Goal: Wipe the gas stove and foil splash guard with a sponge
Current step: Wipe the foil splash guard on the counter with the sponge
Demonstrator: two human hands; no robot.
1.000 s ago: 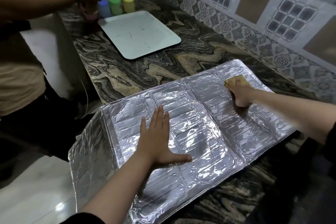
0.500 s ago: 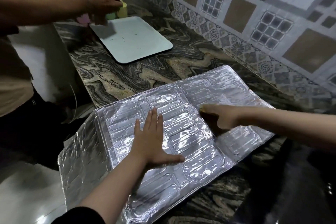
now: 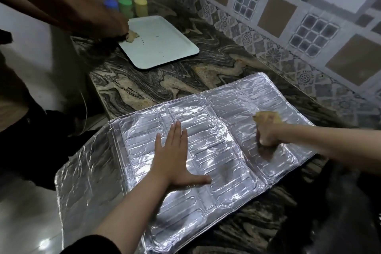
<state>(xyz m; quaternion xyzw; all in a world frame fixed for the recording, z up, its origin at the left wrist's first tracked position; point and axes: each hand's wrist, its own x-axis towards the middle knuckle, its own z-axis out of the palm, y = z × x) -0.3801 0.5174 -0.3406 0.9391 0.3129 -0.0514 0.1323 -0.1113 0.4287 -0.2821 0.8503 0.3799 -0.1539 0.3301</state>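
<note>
1. Head view: crinkled silver foil splash guard [image 3: 206,161] lies flat on marbled countertop [image 3: 144,88]; wipe panel by panel.
2. Left hand [image 3: 173,163], fingers straight, presses it; keep pinning.
3. Right hand [image 3: 268,134] clenches yellow sponge [image 3: 268,117] on right panel; press lightly to avoid creasing.

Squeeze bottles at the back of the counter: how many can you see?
3, in a row behind the white tray: blue bottle on the left, green bottle in the middle, yellow bottle on the right. The other person's arm may hide more.
</note>
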